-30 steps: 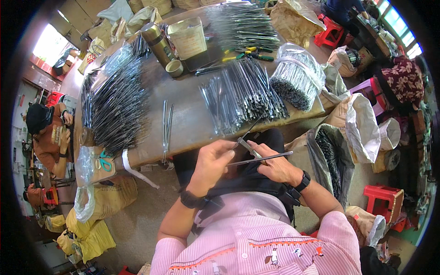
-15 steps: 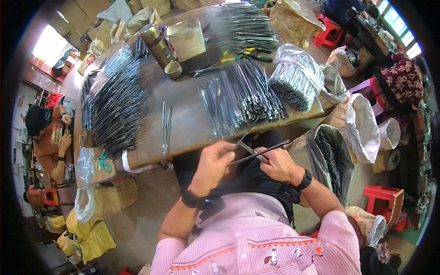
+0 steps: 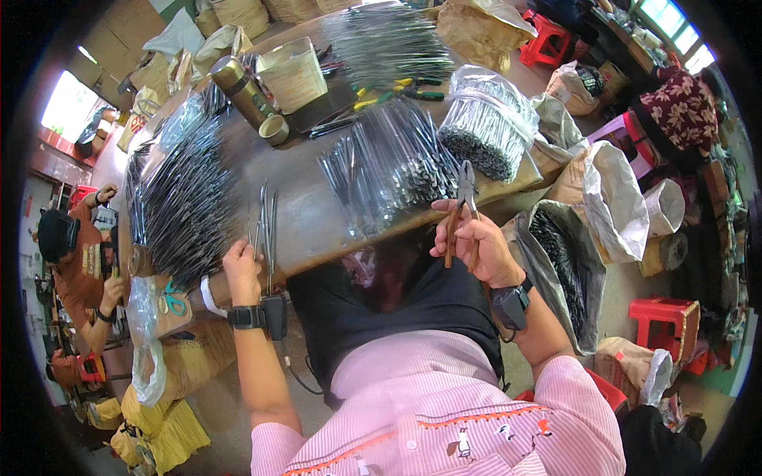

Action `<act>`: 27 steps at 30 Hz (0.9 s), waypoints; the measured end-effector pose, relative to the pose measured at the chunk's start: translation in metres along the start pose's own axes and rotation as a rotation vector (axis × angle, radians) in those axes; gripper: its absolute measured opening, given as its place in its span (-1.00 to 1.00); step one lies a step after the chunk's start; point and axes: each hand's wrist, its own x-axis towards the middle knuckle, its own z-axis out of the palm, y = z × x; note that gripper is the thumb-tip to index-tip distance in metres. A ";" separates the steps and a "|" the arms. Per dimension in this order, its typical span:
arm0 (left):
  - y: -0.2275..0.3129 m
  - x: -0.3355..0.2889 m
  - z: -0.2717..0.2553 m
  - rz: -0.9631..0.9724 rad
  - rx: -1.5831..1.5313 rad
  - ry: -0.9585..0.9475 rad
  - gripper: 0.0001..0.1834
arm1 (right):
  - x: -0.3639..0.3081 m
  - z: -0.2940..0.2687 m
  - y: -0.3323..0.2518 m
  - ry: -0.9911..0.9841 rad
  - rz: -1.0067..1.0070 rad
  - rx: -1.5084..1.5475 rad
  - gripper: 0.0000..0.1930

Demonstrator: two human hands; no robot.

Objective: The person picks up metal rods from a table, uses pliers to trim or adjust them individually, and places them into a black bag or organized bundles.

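Note:
My right hand (image 3: 492,252) holds a pair of pliers (image 3: 465,190) with orange-brown handles, jaws pointing away from me and slightly parted. At the table's front edge, my left hand (image 3: 242,270) has its fingers closed on a long thin metal strip, beside a few similar strips (image 3: 273,234) lying on the table. Left of that hand spreads a large pile of dark thin strips (image 3: 186,194). Another row of metal strips (image 3: 389,170) lies near the front edge, short of the pliers. A bundle wrapped in clear plastic (image 3: 490,127) stands to its right.
On the table (image 3: 294,178) are a metal flask (image 3: 240,87), a small cup (image 3: 274,129), a bin (image 3: 292,75) and yellow-handled pliers (image 3: 397,89). Teal scissors (image 3: 171,300) lie at the left corner. Open sacks (image 3: 591,278) and a red stool (image 3: 665,325) stand right. Another person (image 3: 83,254) works at left.
My hands have moved apart from over my lap: the left to the strips at the table edge, the right outward with the pliers. The strip held between them no longer shows there.

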 end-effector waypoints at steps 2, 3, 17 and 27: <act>-0.013 0.008 -0.004 0.048 0.084 -0.017 -0.66 | 0.001 -0.005 0.002 0.021 -0.006 0.045 -0.49; -0.019 0.010 -0.004 0.098 0.164 -0.022 -0.64 | 0.003 -0.013 0.005 0.007 0.019 0.111 -0.54; -0.006 -0.028 0.139 0.331 0.481 -0.205 -0.54 | -0.003 -0.022 0.002 0.303 -0.150 0.050 -0.72; 0.007 -0.027 0.156 0.032 0.092 -0.390 -0.76 | -0.013 -0.053 0.001 0.466 -0.206 0.220 -0.74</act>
